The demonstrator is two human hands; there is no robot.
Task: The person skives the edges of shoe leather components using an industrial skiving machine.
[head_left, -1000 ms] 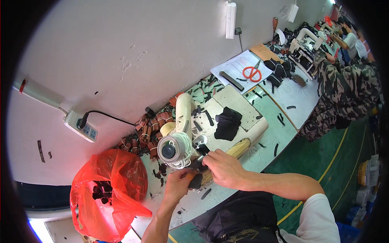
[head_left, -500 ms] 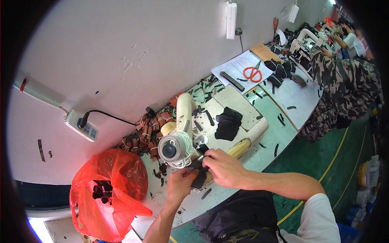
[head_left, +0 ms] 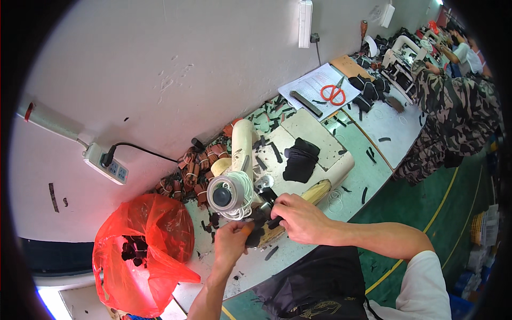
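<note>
My left hand (head_left: 229, 244) pinches a black fabric piece (head_left: 255, 238) at the front of a cream sewing machine (head_left: 242, 144). Something orange covers a fingertip of that hand. Just right of it, my right hand (head_left: 298, 217) is closed on a small black strip (head_left: 275, 222), beside the machine's metal working parts. Exactly where the pieces meet the machine is hidden by my fingers. A cup with white elastic bands (head_left: 246, 198) hangs on the machine's arm, above my hands. On the machine bed lies a bundle of black fabric pieces (head_left: 301, 161).
A red plastic bag (head_left: 176, 229) holding black scraps stands at left. Brown bundles (head_left: 192, 170) lie behind the machine. Red-handled scissors (head_left: 333, 95) rest on paper sheets (head_left: 298, 82). A person in camouflage (head_left: 453, 106) works at far right. Black scraps litter the table.
My right hand has shifted slightly right, away from my left, and a black strip now shows below its fingers. My left hand has moved slightly left with the black fabric piece.
</note>
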